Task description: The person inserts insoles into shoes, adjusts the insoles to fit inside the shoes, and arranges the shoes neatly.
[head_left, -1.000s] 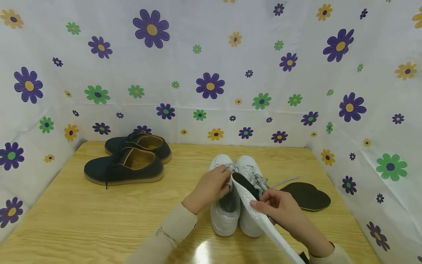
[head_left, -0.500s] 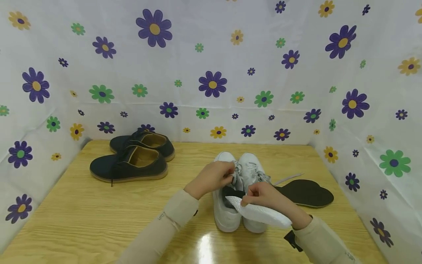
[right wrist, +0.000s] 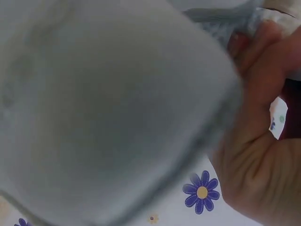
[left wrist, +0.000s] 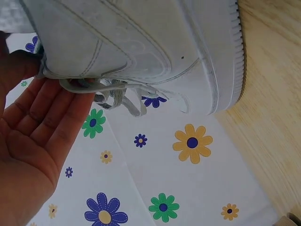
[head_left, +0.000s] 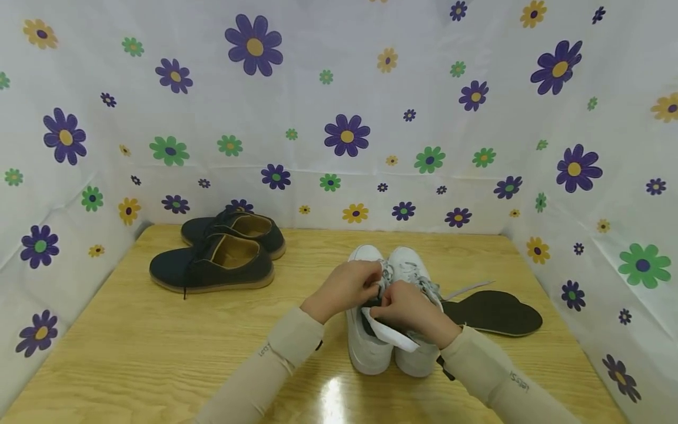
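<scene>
Two white lace-up sneakers stand side by side, toes pointing away from me. At the left sneaker (head_left: 369, 353), my left hand (head_left: 346, 285) grips the upper edge of the opening near the laces. In the left wrist view, the thumb and fingers of that hand lie on either side of the sneaker's edge. My right hand (head_left: 413, 309) pinches an insole (head_left: 393, 337), dark on one face and white on the other. Its front part is inside the left sneaker's opening; its white heel end sticks out, tilted. The right sneaker (head_left: 406, 262) is partly hidden behind my right hand.
A dark insole shape (head_left: 498, 312), perhaps doubled, lies flat right of the sneakers, with a loose pale lace (head_left: 468, 289) near it. Two dark navy shoes (head_left: 212, 271) with tan linings stand at the back left. A flowered cloth (head_left: 296, 100) walls the wooden table (head_left: 222, 341).
My right hand has moved left and carried the insole from above the sneakers into the left sneaker's opening. The left hand keeps its hold on the sneaker's edge. The head view has shifted slightly.
</scene>
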Tool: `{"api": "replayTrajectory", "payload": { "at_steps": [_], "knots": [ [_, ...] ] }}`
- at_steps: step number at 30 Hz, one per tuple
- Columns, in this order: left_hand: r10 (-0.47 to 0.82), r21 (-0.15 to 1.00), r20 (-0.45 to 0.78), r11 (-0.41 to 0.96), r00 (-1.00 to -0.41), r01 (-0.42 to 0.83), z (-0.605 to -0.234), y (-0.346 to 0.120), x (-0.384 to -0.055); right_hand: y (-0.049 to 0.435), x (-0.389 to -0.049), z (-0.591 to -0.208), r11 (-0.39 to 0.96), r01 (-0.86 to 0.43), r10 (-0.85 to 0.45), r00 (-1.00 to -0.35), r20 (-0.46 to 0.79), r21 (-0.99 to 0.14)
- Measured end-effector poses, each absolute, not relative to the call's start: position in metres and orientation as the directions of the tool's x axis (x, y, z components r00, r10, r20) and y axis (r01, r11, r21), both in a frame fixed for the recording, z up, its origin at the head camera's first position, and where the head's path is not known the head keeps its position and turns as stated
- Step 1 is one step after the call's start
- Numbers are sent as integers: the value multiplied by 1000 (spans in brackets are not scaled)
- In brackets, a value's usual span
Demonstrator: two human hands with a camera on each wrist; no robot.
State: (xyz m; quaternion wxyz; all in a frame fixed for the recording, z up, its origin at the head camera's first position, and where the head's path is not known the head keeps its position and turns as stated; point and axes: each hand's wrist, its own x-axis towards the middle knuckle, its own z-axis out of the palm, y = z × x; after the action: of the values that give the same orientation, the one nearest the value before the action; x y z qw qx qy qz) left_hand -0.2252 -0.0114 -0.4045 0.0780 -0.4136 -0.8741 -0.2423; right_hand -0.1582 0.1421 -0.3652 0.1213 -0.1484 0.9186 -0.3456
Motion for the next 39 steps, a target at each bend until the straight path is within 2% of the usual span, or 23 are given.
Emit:
{"api": "replayTrajectory", "payload": {
  "at_steps": [6, 8, 13, 19, 21, 29, 35, 39],
  "knots": [
    [671, 362, 366, 536, -645, 763, -406, -10, -223, 133, -161, -380, 741, -239, -331, -943, -31, -627],
    [668, 366, 361, 540, -651, 758, -408, -10, -222, 131, -156, -380, 777, -246, -319, -947, -25, -580],
    [656, 380, 364, 543, -661, 749, -410, -9, -220, 125, -129, -362, 867, -252, -303, -951, -55, -429],
    [638, 379, 404, 535, -656, 755, -412, -8, -219, 124, -90, -338, 897, -232, -305, -941, -147, -377],
    [632, 381, 417, 531, -653, 757, -412, -8, -219, 126, -81, -335, 903, -251, -316, -938, -143, -348],
    [615, 407, 414, 535, -671, 741, -412, -9, -220, 129, -71, -342, 831, -405, -387, -913, 126, -381],
    [618, 392, 405, 548, -673, 739, -412, -8, -222, 125, -75, -346, 814, -428, -356, -902, 245, -393],
    [628, 380, 402, 548, -666, 745, -412, -7, -222, 123, -82, -349, 821, -422, -334, -901, 277, -384]
  ]
}}
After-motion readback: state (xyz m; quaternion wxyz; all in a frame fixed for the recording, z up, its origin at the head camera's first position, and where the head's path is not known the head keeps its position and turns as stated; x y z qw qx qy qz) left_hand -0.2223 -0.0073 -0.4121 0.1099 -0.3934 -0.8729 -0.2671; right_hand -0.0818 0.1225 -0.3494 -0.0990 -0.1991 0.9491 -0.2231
